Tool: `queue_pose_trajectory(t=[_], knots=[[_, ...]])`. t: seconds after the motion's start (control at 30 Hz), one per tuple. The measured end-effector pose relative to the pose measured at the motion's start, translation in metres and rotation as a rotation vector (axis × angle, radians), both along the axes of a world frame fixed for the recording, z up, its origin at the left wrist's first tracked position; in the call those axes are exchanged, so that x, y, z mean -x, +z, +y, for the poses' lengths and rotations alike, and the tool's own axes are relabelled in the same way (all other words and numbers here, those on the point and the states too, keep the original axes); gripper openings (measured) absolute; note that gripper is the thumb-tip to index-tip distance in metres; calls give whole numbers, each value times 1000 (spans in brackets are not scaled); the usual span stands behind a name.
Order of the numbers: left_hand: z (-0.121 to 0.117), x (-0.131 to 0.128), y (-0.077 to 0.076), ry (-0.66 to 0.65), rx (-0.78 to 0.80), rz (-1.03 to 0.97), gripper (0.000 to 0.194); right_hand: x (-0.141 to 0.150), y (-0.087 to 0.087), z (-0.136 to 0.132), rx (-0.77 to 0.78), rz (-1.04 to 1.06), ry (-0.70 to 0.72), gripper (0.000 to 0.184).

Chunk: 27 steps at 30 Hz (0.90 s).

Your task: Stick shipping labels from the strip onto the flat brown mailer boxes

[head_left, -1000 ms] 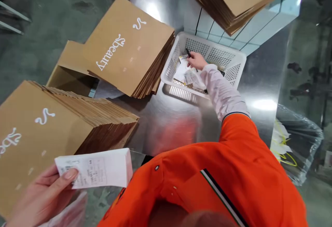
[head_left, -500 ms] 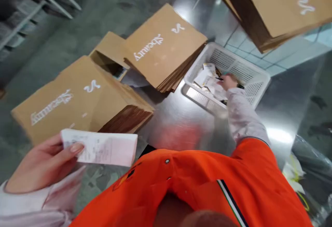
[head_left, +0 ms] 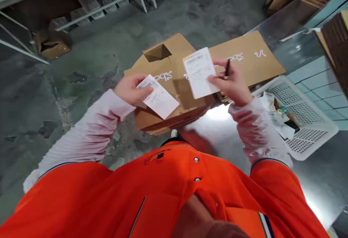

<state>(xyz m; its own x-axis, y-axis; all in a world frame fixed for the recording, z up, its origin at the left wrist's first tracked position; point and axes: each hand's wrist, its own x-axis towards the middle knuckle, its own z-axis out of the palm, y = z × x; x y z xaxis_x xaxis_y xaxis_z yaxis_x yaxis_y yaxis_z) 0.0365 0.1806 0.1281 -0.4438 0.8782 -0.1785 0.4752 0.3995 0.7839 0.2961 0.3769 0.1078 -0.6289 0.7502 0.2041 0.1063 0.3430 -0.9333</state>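
Lifting out of the basket [head_left: 307, 102], the right hand [head_left: 232, 83] has come back with a white slip [head_left: 199, 73]. A moment ago that hand was down among the bits of paper in there. Now the slip is up in the air over the flat brown boxes [head_left: 152, 116], pinched between thumb and fingers. The same hand also has a thin dark pen [head_left: 227, 67] tucked in it, sticking up.

The left hand [head_left: 133, 91] has come in closer too. It was way off to the side before. It has kept hold of its white papers [head_left: 159, 100], thumb on top and fingers under. Both hands are only a tiny bit open, just as wide as the paper.

So now there is paper on both sides, near each other but with a gap between. To me, that means the fetching part is done for this slip. The words on it are too small for me to read. More papers [head_left: 287, 132] are lying in the basket, on the shiny bench [head_left: 223, 129].
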Motion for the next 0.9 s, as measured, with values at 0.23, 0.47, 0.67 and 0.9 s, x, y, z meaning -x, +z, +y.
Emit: queue_pose_trajectory(t=[0.23, 0.47, 0.67, 0.9], knots=[[-12, 16, -14, -247, 47, 905, 49, 119, -13, -22, -363, -421, 189, 42], [29, 39, -41, -553, -272, 819, 42, 120, 38, 2, -125, -30, -62, 59], [48, 32, -61, -531, -193, 792, 38, 123, 25, 12, -329, -305, 59, 45], [41, 38, -71, -481, -240, 704, 36, 104, 16, 10, -795, -797, 416, 35]])
